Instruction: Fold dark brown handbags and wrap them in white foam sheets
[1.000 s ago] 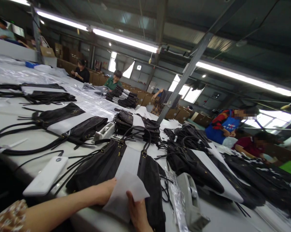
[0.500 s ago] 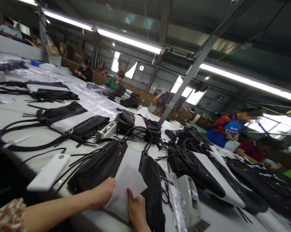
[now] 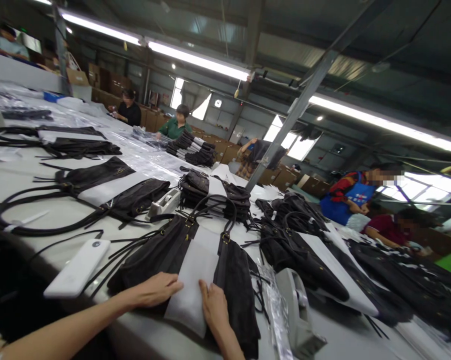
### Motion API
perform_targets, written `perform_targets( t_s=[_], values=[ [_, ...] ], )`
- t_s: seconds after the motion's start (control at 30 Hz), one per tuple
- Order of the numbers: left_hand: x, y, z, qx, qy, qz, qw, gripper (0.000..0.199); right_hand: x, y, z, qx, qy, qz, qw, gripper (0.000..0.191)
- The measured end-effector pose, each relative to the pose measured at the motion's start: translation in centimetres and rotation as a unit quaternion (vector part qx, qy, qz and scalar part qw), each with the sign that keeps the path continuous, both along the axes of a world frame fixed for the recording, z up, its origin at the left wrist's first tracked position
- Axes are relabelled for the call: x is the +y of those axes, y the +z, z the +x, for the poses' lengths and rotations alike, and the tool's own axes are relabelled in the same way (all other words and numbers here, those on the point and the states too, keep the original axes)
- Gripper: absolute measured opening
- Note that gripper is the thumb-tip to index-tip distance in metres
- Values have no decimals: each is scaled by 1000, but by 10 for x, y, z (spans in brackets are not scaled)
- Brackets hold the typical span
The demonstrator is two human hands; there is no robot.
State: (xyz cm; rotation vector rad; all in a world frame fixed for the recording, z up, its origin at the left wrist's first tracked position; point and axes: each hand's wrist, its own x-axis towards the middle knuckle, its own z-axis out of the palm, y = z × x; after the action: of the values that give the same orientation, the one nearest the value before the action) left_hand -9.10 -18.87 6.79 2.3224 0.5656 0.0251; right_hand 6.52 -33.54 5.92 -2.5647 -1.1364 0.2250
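Observation:
A black handbag (image 3: 150, 255) lies in front of me, its looped handles and brass-coloured buckles pointing away. A strip of white paper (image 3: 195, 265) runs down its middle, its near end reaching the bag's lower edge. My left hand (image 3: 160, 289) rests flat at the strip's left edge, fingers stretched out. On the right edge lies my right hand (image 3: 215, 302), thumb on the paper and the other fingers flat over the black bag. Neither hand shows anything gripped. A white power bank (image 3: 78, 267) with a cable is left of the bag.
A tape dispenser (image 3: 298, 310) stands right of the bag beside clear plastic (image 3: 276, 305); another dispenser (image 3: 163, 202) is behind. Stacked black bags (image 3: 229, 202) sit further back, with more bags (image 3: 304, 265) at right. A slanting metal post (image 3: 285, 130) rises behind. Several people work around the tables.
The paper's raised upper end has come down flat on the bag. Both hands have loosened from a pinch to lying flat, and my left hand has shifted slightly.

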Motion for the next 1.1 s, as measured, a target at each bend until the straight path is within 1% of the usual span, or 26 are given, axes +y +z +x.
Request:
perform_targets(
  t_s=[0.03, 0.07, 0.17, 0.27, 0.47, 0.7, 0.77, 0.8, 0.83, 0.87, 0.93, 1.0, 1.03, 1.1],
  values=[
    [-1, 0, 4, -1, 15, -5, 1000, 36, 0, -1, 0, 1, -11, -4, 1000, 47],
    [-3, -1, 8, -1, 29, 5, 1000, 34, 1, -2, -1, 0, -24, -9, 1000, 46],
    [-9, -6, 23, 26, 66, 80, 994, 23, 2, -5, -1, -7, -50, -26, 998, 47],
    [-14, -9, 34, 63, 82, 121, 987, 19, 3, -6, 1, -7, -59, -28, 998, 47],
    [-20, -11, 46, 96, 91, 158, 978, 25, 3, -5, 4, 14, -96, 9, 995, 43],
    [-22, -15, 52, 124, 86, 177, 973, 29, 3, 0, 8, 24, -99, -8, 995, 40],
    [-23, -16, 52, 126, 88, 177, 972, 29, 3, 2, 8, -13, -119, 9, 993, 40],
    [-23, -16, 53, 127, 89, 177, 972, 29, 4, 2, 8, -46, -119, 27, 991, 44],
    [-23, -16, 53, 128, 90, 176, 972, 29, 6, 3, 8, -80, -104, 52, 990, 49],
    [-23, -17, 53, 129, 92, 174, 972, 28, 8, 3, 7, -107, -72, 77, 989, 53],
    [-23, -18, 54, 132, 94, 172, 972, 29, 16, 3, 5, -116, 31, 104, 987, 55],
    [-23, -18, 54, 133, 95, 170, 972, 29, 25, 1, 4, -85, 118, 87, 986, 55],
    [-23, -18, 54, 134, 96, 169, 972, 29, 29, -1, 4, -68, 145, 67, 985, 56],
    [-22, -19, 54, 139, 97, 167, 971, 30, 34, -9, 6, -43, 169, 29, 984, 58]
  ],
)
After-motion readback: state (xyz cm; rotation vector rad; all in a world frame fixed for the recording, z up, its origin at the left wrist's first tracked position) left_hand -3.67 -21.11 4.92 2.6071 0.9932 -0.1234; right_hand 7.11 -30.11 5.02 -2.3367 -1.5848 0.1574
